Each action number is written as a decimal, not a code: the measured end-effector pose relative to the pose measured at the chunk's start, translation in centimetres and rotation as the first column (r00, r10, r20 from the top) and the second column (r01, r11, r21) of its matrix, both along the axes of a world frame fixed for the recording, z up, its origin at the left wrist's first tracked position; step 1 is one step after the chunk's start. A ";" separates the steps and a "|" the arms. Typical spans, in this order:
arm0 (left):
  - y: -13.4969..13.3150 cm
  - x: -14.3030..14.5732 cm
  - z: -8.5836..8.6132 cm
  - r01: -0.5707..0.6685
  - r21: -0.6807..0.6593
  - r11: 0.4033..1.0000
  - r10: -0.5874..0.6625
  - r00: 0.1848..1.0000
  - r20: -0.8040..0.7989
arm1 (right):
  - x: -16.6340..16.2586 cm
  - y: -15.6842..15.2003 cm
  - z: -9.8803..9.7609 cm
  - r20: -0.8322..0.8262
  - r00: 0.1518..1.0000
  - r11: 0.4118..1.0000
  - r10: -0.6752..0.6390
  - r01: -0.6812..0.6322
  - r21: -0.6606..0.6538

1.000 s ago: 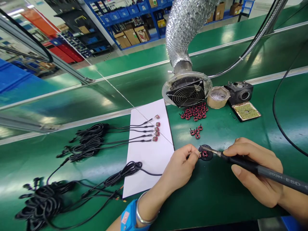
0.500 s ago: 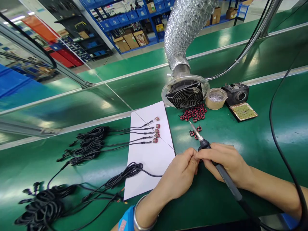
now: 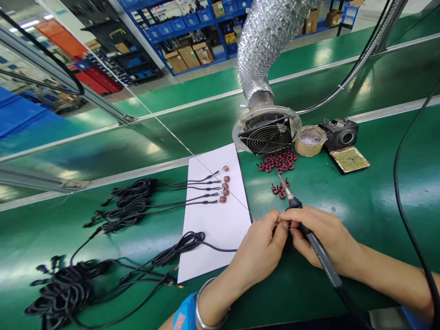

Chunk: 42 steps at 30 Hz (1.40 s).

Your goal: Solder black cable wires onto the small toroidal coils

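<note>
My right hand (image 3: 326, 238) is closed around a soldering iron (image 3: 321, 254), its metal tip pointing up and away towards small red-and-black ring coils (image 3: 282, 190). Pinched fingers of my left hand (image 3: 261, 247) meet my right fingertips. A black cable (image 3: 220, 250) runs from a coil of cable into the left hand, its end mostly hidden by the fingers. Thin solder wire (image 3: 172, 134) stretches down from the upper left to the same hand. On a white sheet (image 3: 209, 229) lie several cable ends beside small reddish-brown cylindrical parts (image 3: 223, 199).
A fume extractor (image 3: 266, 135) on a silver duct hangs above a pile of ring coils (image 3: 278, 160). To its right stand a round tub (image 3: 310, 142), a black iron holder (image 3: 340, 133) and a sponge tray (image 3: 350, 160). Black cable bundles (image 3: 65, 293) cover the left bench.
The fingertips have shifted slightly, with a small gap opening below the right-hand fingers. The iron's tip now points a little further right, over the loose ring coils. The view has moved slightly.
</note>
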<state>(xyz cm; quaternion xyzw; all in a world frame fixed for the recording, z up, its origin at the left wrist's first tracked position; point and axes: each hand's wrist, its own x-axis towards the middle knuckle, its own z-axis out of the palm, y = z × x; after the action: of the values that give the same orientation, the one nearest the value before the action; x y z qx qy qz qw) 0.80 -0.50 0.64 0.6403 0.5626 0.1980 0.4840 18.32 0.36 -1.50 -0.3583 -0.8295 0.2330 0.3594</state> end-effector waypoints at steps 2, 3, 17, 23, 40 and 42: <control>0.0 0.0 -0.1 -0.010 0.007 1.000 0.010 1.000 0.025 | 0.0 -0.1 0.1 0.003 1.000 1.000 -0.001 0.001 -0.001; -0.1 0.0 -0.1 -0.012 0.005 1.000 0.012 0.999 0.036 | 0.0 -0.1 0.2 -0.001 1.000 1.000 0.001 -0.001 0.004; 0.0 -0.4 -0.9 0.108 -0.230 0.967 -0.043 0.961 0.272 | 0.8 0.5 -0.3 0.001 0.993 0.981 0.115 -0.113 0.159; -0.7 0.2 -1.3 -0.043 -0.261 0.964 0.114 0.958 0.262 | 2.9 0.5 1.7 -0.133 0.991 0.990 -0.011 0.029 0.136; -0.9 0.3 -1.8 -0.061 -0.208 0.976 0.093 0.984 0.150 | 4.5 -3.0 1.9 -0.213 0.977 0.999 0.015 -0.025 -0.045; -1.0 0.3 -1.8 -0.060 -0.205 0.977 0.092 0.984 0.151 | 4.5 -3.0 1.8 -0.221 0.975 0.999 0.019 -0.029 -0.044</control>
<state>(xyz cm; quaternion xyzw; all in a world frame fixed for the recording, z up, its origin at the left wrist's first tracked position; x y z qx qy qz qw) 1.09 -1.47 -1.20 0.5485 0.5634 0.2096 0.5813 22.80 -2.61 0.33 -0.3286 -0.7831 0.2949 0.4379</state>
